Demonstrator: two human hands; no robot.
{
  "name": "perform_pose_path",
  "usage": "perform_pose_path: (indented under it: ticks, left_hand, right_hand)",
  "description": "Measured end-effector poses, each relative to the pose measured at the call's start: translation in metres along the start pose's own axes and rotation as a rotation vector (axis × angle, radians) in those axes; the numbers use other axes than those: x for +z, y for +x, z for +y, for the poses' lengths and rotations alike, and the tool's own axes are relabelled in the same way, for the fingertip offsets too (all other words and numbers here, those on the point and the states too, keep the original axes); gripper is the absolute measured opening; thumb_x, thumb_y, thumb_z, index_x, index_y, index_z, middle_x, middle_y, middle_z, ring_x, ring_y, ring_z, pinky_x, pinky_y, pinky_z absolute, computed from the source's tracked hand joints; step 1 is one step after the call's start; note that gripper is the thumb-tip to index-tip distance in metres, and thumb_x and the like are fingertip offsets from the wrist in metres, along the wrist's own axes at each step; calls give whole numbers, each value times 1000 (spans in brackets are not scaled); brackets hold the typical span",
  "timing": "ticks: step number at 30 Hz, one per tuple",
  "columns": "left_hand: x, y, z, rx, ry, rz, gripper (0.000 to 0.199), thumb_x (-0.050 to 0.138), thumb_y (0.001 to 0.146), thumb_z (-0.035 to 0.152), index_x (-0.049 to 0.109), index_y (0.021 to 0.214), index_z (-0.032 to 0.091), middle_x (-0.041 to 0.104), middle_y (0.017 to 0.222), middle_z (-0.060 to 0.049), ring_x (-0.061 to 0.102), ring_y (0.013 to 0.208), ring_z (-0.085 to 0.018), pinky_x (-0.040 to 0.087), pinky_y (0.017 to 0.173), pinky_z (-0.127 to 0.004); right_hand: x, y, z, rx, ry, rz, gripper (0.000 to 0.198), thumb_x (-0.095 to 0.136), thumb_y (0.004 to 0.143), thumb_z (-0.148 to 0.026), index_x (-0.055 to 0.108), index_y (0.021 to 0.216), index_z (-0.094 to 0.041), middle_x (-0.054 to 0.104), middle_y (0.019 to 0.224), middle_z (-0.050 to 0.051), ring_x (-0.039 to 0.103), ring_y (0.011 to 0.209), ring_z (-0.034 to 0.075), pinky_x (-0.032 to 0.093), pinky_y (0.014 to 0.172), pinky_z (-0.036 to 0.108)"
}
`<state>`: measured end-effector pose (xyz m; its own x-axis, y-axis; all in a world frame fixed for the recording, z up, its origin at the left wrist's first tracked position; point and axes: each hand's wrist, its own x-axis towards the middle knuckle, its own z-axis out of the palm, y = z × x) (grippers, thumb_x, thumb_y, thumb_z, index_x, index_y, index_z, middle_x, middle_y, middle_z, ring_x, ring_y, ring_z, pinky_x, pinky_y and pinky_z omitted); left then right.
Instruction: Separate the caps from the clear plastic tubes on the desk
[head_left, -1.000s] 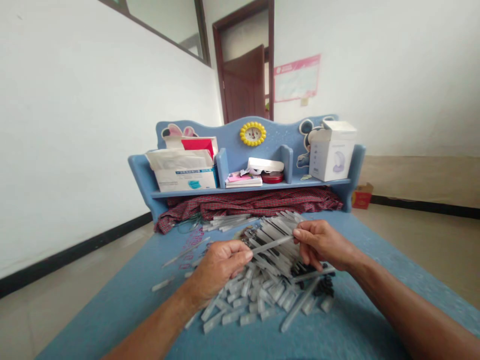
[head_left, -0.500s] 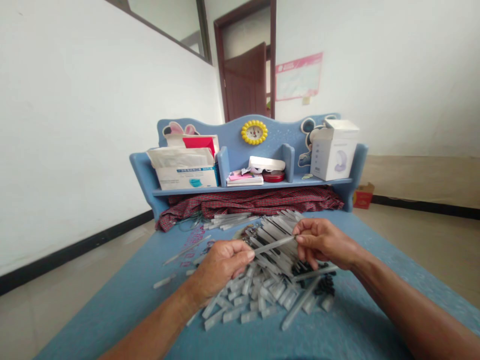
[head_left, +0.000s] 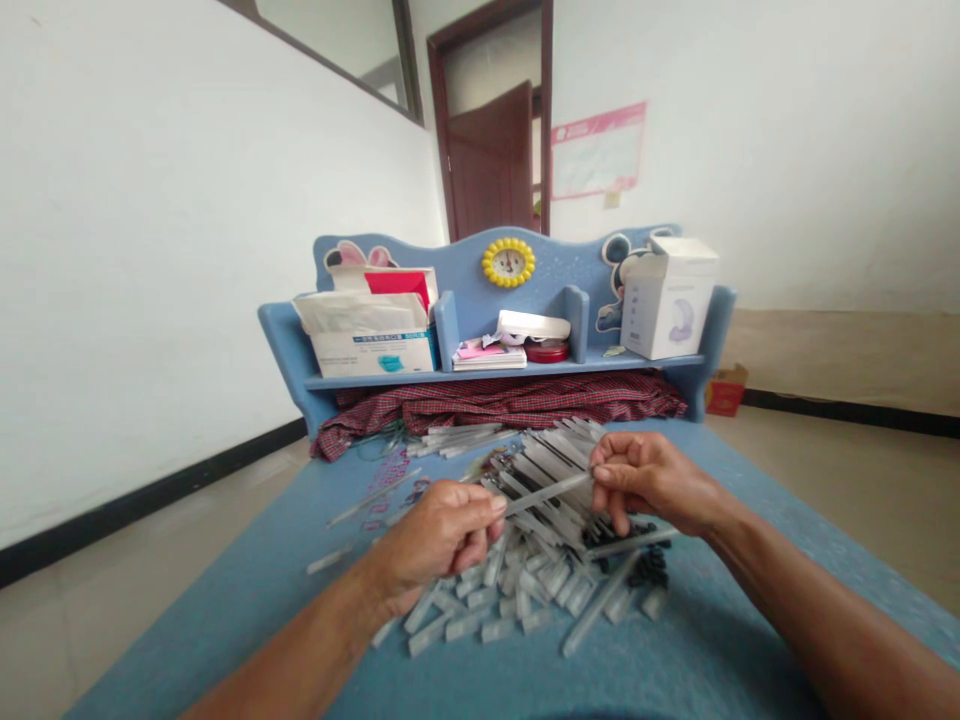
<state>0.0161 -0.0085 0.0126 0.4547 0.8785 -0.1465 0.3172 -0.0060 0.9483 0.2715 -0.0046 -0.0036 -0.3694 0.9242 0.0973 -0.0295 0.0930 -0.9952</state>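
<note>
A thin translucent pen barrel [head_left: 547, 493] stretches between my two hands above a pile of parts, its right end a little higher. My left hand [head_left: 454, 525] pinches its left end between thumb and fingers. At the other end, my right hand [head_left: 637, 475] grips the tip with thumb and forefinger; the fingers hide whatever is there. Under the hands lie many clear pen caps [head_left: 499, 630] and a heap of pens or barrels [head_left: 559, 455], some with dark streaks inside. Small black plugs [head_left: 651, 568] are heaped below my right hand. One loose barrel [head_left: 600, 605] lies in front of them.
More translucent barrels [head_left: 457, 440] lie at the back of the blue table [head_left: 247, 600]. Behind them is a checked cloth [head_left: 510, 400] under a blue shelf [head_left: 592, 365], which carries a mask box [head_left: 375, 350], a white carton [head_left: 667, 300] and a yellow clock [head_left: 508, 263].
Both hands keep hold of the pen barrel and have shifted only slightly. The right fingers have moved a touch at the barrel's end. The piles look the same.
</note>
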Motion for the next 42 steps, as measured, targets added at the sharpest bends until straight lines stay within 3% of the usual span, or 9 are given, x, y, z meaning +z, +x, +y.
perform_pose_path:
  ticks: [4,7,11,15,23,28,33,38,42]
  left_hand:
    - [-4,-1,0,-103,-50,-26,43,55,73,57,54,61,15,37,33,7,23,31,-5,13,35,-20]
    - [-6,-1,0,-99,-60,-22,43,57,72,57,55,60,15,38,33,7,23,31,-4,12,33,-18]
    - [-7,1,0,-83,-63,3,42,56,72,56,55,63,15,39,35,7,23,32,-4,11,33,-17]
    - [-7,3,-1,-70,-66,25,41,56,72,55,55,65,15,39,36,7,22,32,-4,12,34,-17]
    - [-8,5,-2,-58,-14,64,41,55,71,55,54,64,15,41,37,7,22,32,-3,13,34,-16]
    - [-9,5,-3,-43,5,39,39,55,72,53,54,64,14,41,37,7,23,32,-3,14,34,-15]
    - [-6,4,-1,-74,41,35,38,55,71,52,54,67,14,43,39,7,23,34,-3,13,34,-15]
    - [-5,4,-1,-79,71,7,40,58,68,54,54,68,14,43,40,7,24,35,-4,13,35,-16]
    - [-4,4,-2,-64,80,-22,39,58,67,54,54,67,15,42,40,7,24,36,-4,14,36,-17]
  right_hand:
    - [-2,-1,-2,-60,-3,-16,30,72,70,-35,52,81,-17,71,70,5,66,50,16,32,35,18]
    - [-2,1,-2,-82,-4,62,29,72,69,-34,51,81,-18,70,71,4,65,49,15,31,34,18]
    - [-5,6,1,-90,-166,272,22,65,72,-36,52,77,-19,64,58,-2,48,33,8,24,32,19]
    - [-11,13,6,-66,-417,392,15,60,73,-33,55,70,-19,51,43,-6,36,32,6,23,35,21]
    - [-18,9,1,18,-584,305,10,57,72,-28,59,69,-19,47,43,-6,43,40,9,31,40,21]
    - [-36,-3,-11,172,-698,139,3,58,66,-17,61,67,-16,52,43,-5,42,37,7,29,37,17]
    - [-44,-3,-4,315,-775,78,9,54,63,-12,60,69,-15,52,41,-5,38,30,7,26,29,17]
    - [-44,-3,-3,291,-784,47,14,57,65,-14,60,78,-16,53,43,-6,41,32,7,27,30,16]
    - [-41,-5,-10,218,-781,96,8,54,73,-22,58,76,-16,53,47,-5,41,34,6,29,33,16]
